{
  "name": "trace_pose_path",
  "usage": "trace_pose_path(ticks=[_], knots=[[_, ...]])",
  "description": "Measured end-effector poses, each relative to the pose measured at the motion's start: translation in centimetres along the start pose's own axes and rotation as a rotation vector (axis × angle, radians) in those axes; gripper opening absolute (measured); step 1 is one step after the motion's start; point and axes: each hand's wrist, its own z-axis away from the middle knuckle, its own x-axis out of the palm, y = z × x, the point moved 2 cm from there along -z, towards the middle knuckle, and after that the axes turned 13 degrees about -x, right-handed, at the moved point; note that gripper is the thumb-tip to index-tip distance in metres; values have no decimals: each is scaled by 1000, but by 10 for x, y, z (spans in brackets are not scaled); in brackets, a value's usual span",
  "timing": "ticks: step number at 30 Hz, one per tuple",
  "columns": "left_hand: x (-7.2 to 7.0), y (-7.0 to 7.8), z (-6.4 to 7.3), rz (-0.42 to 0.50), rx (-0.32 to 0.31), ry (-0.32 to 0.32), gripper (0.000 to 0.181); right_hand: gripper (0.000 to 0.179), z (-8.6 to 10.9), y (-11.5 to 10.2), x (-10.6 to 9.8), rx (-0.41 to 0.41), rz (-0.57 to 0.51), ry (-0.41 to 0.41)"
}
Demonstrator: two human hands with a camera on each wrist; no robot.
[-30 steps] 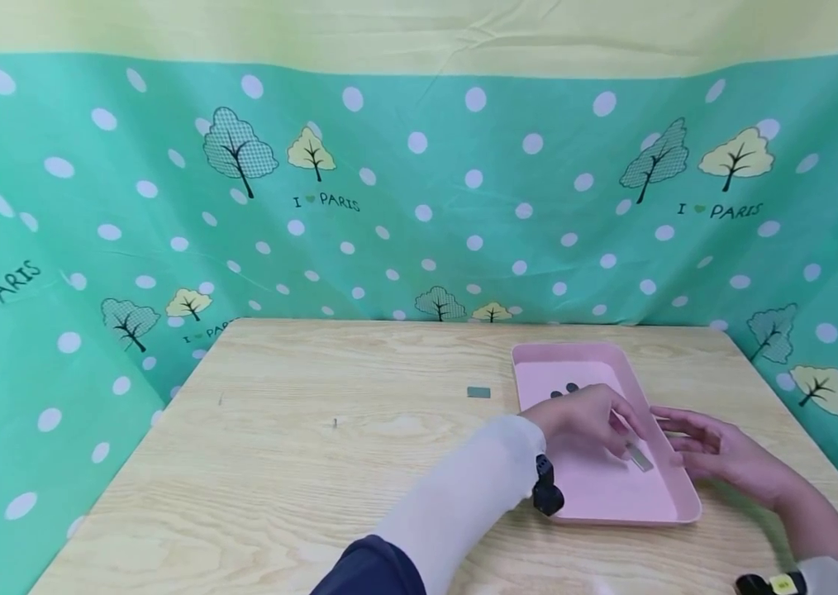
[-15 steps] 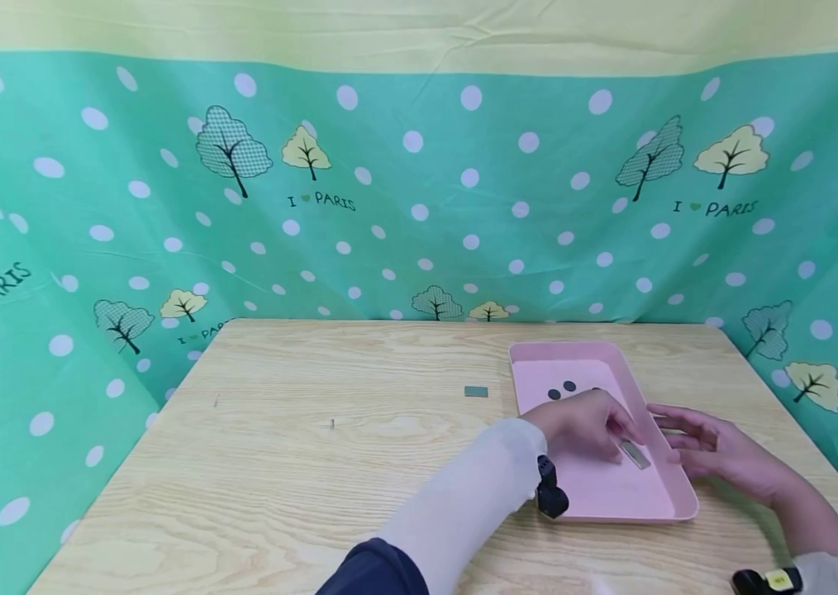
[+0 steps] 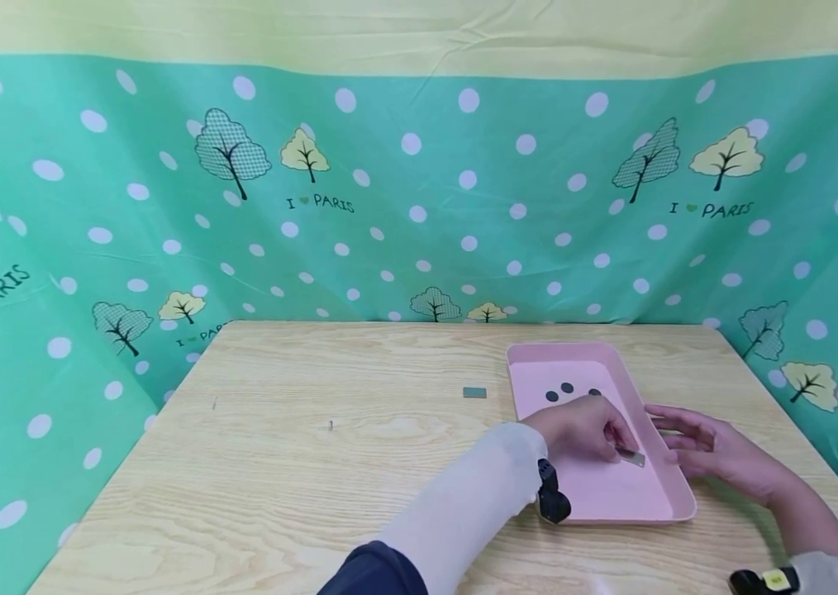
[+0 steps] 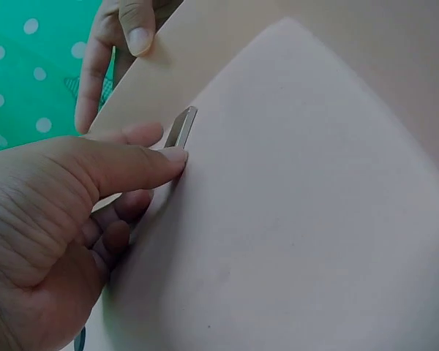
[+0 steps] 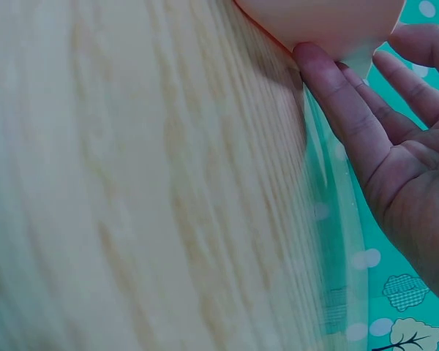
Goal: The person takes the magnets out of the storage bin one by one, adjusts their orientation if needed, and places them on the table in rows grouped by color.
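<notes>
My left hand [image 3: 588, 426] reaches into a pink tray [image 3: 657, 496] on the right of the table. Between thumb and fingertips it pinches a small flat grey metal strip [image 4: 181, 128], tilted on edge in the left wrist view. The strip's free end [image 3: 635, 459] points right in the head view; the rest is covered by fingers. My right hand [image 3: 724, 454] touches the outer right side of the tray, its fingers fairly straight and spread. In the right wrist view that hand [image 5: 402, 146] has a fingertip against the tray's underside edge.
Dark round discs [image 3: 567, 387] lie in the far part of the tray. A grey-green rectangular piece [image 3: 474, 392] lies on the wooden table [image 3: 278, 496] left of the tray. A tiny dark bit [image 3: 330, 426] is farther left. A patterned green curtain [image 3: 389, 190] hangs behind.
The left fingers have closed on the metal strip, which has turned and shifted slightly toward the hand. The right hand stays at the tray's side.
</notes>
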Motion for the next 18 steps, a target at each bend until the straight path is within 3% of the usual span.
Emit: trace_pose_path(ticks=[4,11,18], knots=[[1,1,-1,-67,-11,17,27,56,0,-1,1,10,18,6],[1,4,0,-66,-37,3,24,56,0,-1,2,14,38,2],[3,6,-1,-138,7,0,16,55,1,-1,2,18,39,5]])
